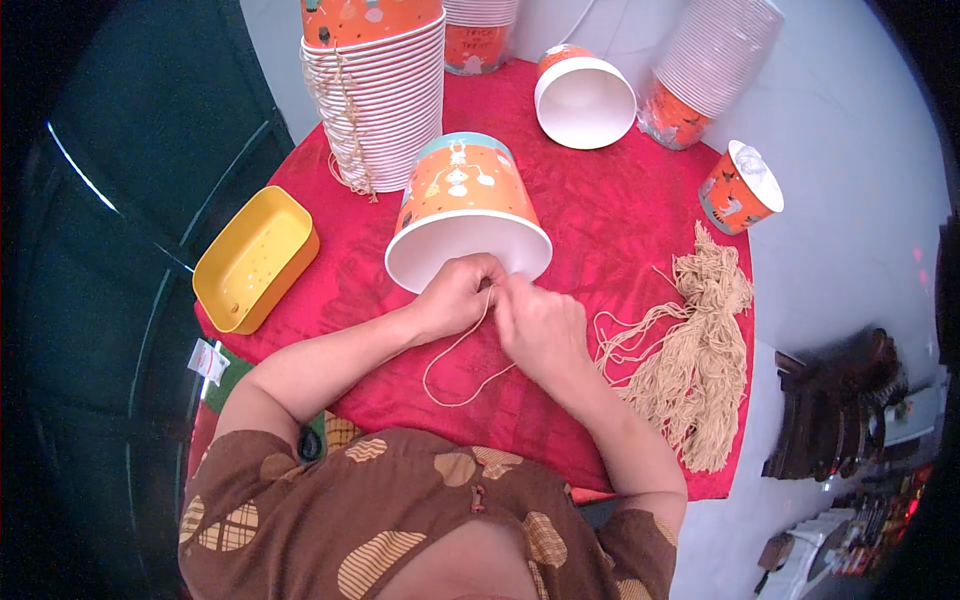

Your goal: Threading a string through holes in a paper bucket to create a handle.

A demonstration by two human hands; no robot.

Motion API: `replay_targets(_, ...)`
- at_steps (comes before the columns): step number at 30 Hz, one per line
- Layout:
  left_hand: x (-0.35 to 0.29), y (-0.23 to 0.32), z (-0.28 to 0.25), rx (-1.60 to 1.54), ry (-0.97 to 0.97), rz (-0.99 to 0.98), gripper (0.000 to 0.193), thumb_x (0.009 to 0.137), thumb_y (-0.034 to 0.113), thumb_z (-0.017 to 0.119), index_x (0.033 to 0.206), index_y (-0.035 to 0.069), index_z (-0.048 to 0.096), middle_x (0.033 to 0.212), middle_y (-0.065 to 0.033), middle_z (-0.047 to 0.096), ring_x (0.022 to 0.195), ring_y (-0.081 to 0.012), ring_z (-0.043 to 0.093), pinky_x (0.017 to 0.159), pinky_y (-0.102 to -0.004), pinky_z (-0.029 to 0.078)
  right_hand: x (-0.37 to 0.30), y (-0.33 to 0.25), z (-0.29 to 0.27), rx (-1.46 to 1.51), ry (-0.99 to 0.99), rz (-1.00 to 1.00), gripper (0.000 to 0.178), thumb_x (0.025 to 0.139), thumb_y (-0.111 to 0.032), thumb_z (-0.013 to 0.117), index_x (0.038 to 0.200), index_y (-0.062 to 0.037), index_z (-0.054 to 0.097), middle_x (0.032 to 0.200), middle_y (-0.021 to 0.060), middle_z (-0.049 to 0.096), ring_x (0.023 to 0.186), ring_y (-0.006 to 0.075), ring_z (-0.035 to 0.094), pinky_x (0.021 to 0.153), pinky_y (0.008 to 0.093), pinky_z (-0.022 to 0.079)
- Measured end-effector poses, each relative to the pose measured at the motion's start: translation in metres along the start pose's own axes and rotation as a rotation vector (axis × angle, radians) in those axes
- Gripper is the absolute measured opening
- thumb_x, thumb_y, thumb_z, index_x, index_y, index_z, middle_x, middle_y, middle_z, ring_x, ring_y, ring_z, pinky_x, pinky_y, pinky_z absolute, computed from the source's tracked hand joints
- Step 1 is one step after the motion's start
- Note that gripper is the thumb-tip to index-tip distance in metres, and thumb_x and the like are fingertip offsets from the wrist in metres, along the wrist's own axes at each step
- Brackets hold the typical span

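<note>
My work surface is a red-clothed table [600, 220], set between a dark green panel [90, 300] on my left and a pale wall [850, 200] on my right. A yellow tray [235, 270] occupies the left edge; a tan cord bundle [700, 385] lies along the right edge. Cloth shows between that bundle and the orange bucket [462, 205], positioned centrally, mouth toward me. My left hand [458, 297] and right hand [545, 322] pinch a thin cord [425, 380] at its rim.
</note>
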State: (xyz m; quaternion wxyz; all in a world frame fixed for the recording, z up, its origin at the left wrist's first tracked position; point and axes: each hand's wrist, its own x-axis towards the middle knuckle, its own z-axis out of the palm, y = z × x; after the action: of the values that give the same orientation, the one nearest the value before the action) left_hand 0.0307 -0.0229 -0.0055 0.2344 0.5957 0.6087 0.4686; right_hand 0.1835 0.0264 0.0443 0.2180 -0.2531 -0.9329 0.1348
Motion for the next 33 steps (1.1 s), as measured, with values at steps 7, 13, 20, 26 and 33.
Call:
replay_targets(7, -0.003, 0.0, 0.001, -0.069, -0.016, -0.04, 0.006, 0.083, 0.002, 0.067, 0.084, -0.001, 0.062, 0.082, -0.0148, 0.065, 0.076, -0.026, 0.064, 0.068, -0.0354, 0.049, 0.007, 0.031, 0.02, 0.034, 0.171, 0.08, 0.012, 0.089, -0.006, 0.054, 0.101, -0.0029, 0.057, 0.083, 0.0233, 0.064, 0.07, 0.0403, 0.065, 0.058, 0.05, 0.051)
replay_targets(13, -0.002, -0.001, 0.002, 0.004, -0.005, 0.063, 0.007, 0.085, 0.001, 0.068, 0.085, 0.0, 0.061, 0.079, -0.0073, 0.064, 0.075, -0.0149, 0.06, 0.068, -0.0295, 0.05, 0.012, 0.055, 0.031, 0.223, 0.19, -0.019, 0.016, 0.086, -0.004, 0.056, 0.101, -0.0021, 0.06, 0.086, 0.0239, 0.064, 0.075, 0.0425, 0.064, 0.063, 0.0503, 0.051)
replay_targets(20, -0.001, -0.001, 0.003, -0.001, 0.0, 0.049, 0.008, 0.084, 0.002, 0.069, 0.086, 0.0, 0.061, 0.079, -0.0075, 0.064, 0.073, -0.0146, 0.059, 0.066, -0.03, 0.05, 0.012, 0.055, 0.019, 0.312, 0.048, -0.015, 0.015, 0.083, -0.003, 0.059, 0.097, -0.0019, 0.063, 0.084, 0.0213, 0.064, 0.078, 0.0384, 0.065, 0.067, 0.0441, 0.052)
replay_targets(26, 0.001, 0.003, 0.001, 0.055, 0.045, 0.022, 0.012, 0.084, 0.004, 0.07, 0.083, 0.0, 0.059, 0.076, -0.0159, 0.063, 0.071, -0.0261, 0.063, 0.062, -0.0363, 0.049, 0.012, 0.06, 0.03, 0.363, 0.097, -0.073, 0.01, 0.085, -0.011, 0.062, 0.091, -0.0026, 0.06, 0.085, 0.0229, 0.063, 0.078, 0.0429, 0.063, 0.065, 0.0504, 0.051)
replay_targets(33, 0.004, 0.001, -0.001, 0.148, 0.036, 0.085, 0.019, 0.085, 0.008, 0.07, 0.081, 0.0, 0.054, 0.073, -0.0168, 0.06, 0.066, -0.0294, 0.06, 0.059, -0.0382, 0.047, 0.012, 0.057, 0.03, 0.339, 0.121, -0.045, 0.007, 0.086, -0.007, 0.062, 0.09, -0.002, 0.058, 0.081, 0.0212, 0.061, 0.076, 0.0397, 0.063, 0.064, 0.0453, 0.05)
